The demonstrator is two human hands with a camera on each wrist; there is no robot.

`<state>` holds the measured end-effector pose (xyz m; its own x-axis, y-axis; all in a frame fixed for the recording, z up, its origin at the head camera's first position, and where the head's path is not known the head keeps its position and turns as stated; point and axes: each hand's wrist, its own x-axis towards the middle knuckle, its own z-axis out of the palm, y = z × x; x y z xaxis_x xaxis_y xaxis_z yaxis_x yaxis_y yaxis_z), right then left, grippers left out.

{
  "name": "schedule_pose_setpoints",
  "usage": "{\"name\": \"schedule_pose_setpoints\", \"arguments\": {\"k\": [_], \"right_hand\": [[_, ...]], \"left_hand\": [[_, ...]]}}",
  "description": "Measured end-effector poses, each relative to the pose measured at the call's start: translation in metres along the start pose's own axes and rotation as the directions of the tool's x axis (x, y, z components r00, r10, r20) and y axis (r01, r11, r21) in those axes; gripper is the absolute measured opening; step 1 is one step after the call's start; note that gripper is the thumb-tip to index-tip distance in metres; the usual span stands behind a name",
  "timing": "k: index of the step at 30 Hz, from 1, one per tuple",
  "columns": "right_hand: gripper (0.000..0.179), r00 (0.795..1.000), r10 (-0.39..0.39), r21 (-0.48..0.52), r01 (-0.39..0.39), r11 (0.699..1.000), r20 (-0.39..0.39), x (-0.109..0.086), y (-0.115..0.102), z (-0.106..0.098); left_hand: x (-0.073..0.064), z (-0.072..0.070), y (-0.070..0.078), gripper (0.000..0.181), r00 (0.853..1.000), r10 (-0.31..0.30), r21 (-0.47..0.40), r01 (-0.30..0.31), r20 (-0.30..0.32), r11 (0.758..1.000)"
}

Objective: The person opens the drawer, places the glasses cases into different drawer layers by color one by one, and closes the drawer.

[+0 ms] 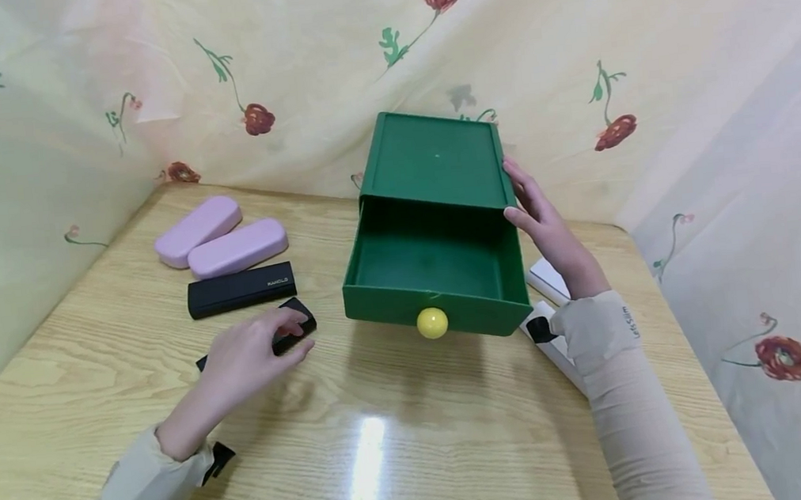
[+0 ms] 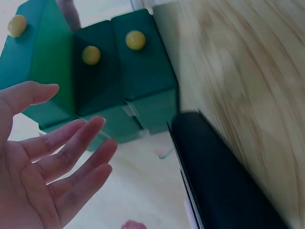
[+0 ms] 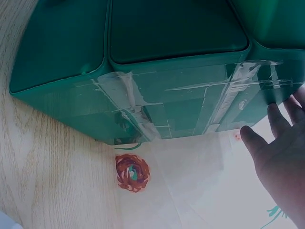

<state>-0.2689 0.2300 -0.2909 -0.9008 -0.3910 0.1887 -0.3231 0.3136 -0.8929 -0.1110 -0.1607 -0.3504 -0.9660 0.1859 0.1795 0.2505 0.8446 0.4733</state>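
Observation:
A green drawer cabinet stands at the back of the table. Its top drawer, with a yellow knob, is pulled out, and its floor shows bare. My right hand rests against the cabinet's upper right side, fingers extended; the right wrist view shows clear tape on that side. My left hand hovers over the nearer black case, hiding its middle. In the left wrist view, the left palm shows with loosely bent, spread fingers and nothing between them. A dark case lies apart from them.
Behind the left hand lie another black case with small lettering and two lilac cases. White cases sit right of the cabinet, partly hidden by my right arm. A flowered cloth hangs behind the table.

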Motion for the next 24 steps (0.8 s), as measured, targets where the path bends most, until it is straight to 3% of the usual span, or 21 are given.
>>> {"name": "schedule_pose_setpoints", "arguments": {"k": [12,24], "right_hand": [[0.062,1.000,0.006,-0.007,-0.006,1.000,0.009,-0.001,-0.001,-0.002],[0.061,1.000,0.008,-0.010,-0.008,1.000,0.005,-0.001,0.001,-0.002]], "left_hand": [[0.003,-0.001,-0.033,0.040,0.999,-0.017,0.214,0.006,0.047,0.977],[0.008,0.003,-0.049,0.054,0.994,-0.045,0.272,0.016,0.100,0.962]]}}
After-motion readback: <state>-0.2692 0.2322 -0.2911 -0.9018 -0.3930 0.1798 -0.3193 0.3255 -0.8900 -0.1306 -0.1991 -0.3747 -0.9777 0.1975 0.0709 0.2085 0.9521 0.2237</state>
